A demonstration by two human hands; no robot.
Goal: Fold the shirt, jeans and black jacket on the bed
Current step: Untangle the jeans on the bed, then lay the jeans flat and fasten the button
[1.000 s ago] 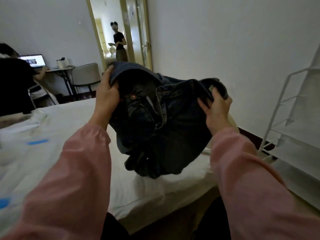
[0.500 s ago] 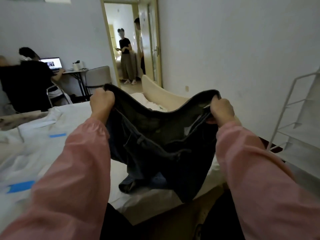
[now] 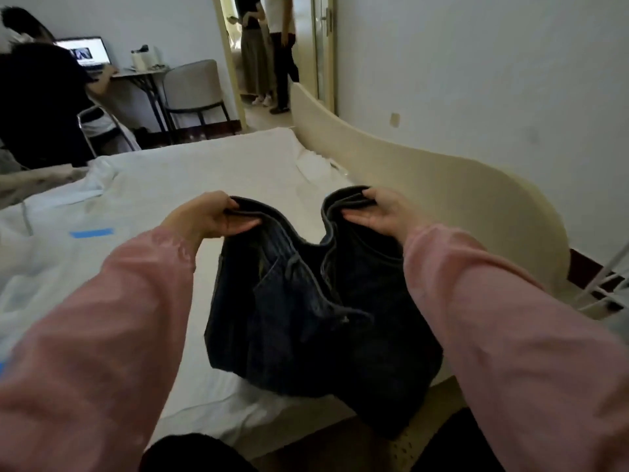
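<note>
Your left hand [image 3: 207,218] is pinching one side of the jeans' [image 3: 306,301] waistband, thumb on top and fingers curled beneath. Your right hand [image 3: 377,212] grips the other side, fingers hooked over the far edge and thumb along the near one. Both hands are out in front of you and apart, and the band sags in a deep U between them. It's dark, heavy denim with thick stitched seams, rumpled into ridges below the band.

The jeans sit on the near right corner of the bed [image 3: 204,172], and their lower part spills over the near edge, out of sight behind your right sleeve. The sheet is white and lightly creased. A strip of blue tape [image 3: 92,232] lies to the left on a pale cloth [image 3: 51,240]; you can't tell what garment that is. A smooth, cream, curved board [image 3: 442,185] runs down the bed's right side.

Further back a person [image 3: 37,97] sits at a laptop [image 3: 86,52], beside a grey chair [image 3: 194,86]. Two people [image 3: 269,46] stand in the doorway, cut off at the top. A white rack [image 3: 606,277] barely shows at the right edge.
</note>
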